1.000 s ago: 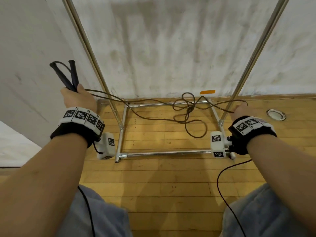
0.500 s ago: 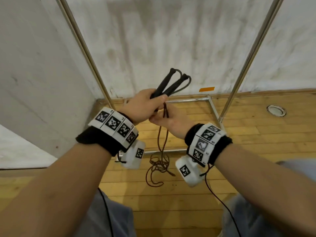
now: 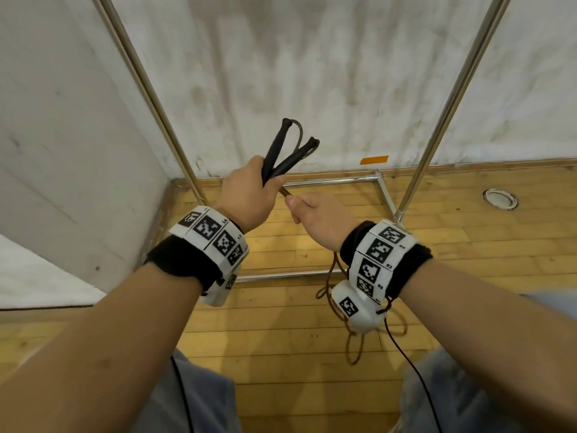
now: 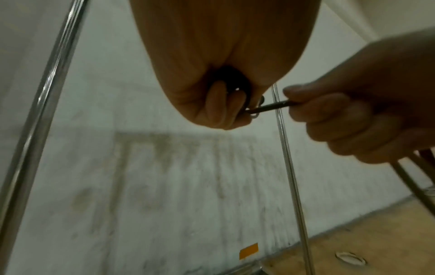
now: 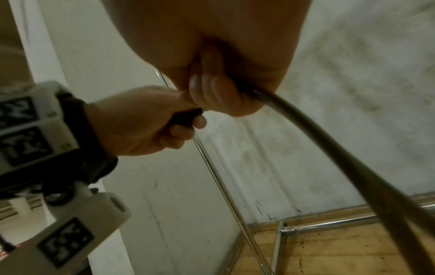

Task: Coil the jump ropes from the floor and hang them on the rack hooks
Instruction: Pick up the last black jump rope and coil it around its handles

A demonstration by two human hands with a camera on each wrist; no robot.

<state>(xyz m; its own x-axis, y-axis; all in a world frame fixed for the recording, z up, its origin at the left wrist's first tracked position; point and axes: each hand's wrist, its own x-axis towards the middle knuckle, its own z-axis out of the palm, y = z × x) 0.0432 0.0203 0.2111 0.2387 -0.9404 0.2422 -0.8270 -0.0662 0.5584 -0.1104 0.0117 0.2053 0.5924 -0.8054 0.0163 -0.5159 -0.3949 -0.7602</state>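
Note:
My left hand [image 3: 249, 189] grips the two black jump rope handles [image 3: 282, 157], which stick up and fan apart above the fist. The brown rope [image 3: 284, 192] runs from the handles into my right hand [image 3: 315, 210], which grips it a short way to the right. Below that fist the rope hangs down and loops loosely on the floor [image 3: 356, 348]. The left wrist view shows the rope [image 4: 270, 107] stretched taut between the left hand [image 4: 223, 104] and the right hand [image 4: 348, 115]. In the right wrist view the rope [image 5: 317, 141] trails down from the right hand [image 5: 216, 96].
A chrome rack frame stands against the wall: a left upright [image 3: 150, 89], a right upright [image 3: 449, 104] and floor rails [image 3: 331, 182]. An orange tape mark [image 3: 373, 160] sits on the wall base. A round metal floor fitting [image 3: 499, 199] lies at the right. No rack hooks are in view.
A second ago the hands were spread wide apart with the rope on the floor. They came together at centre; since then the right hand has slid a little right along the rope.

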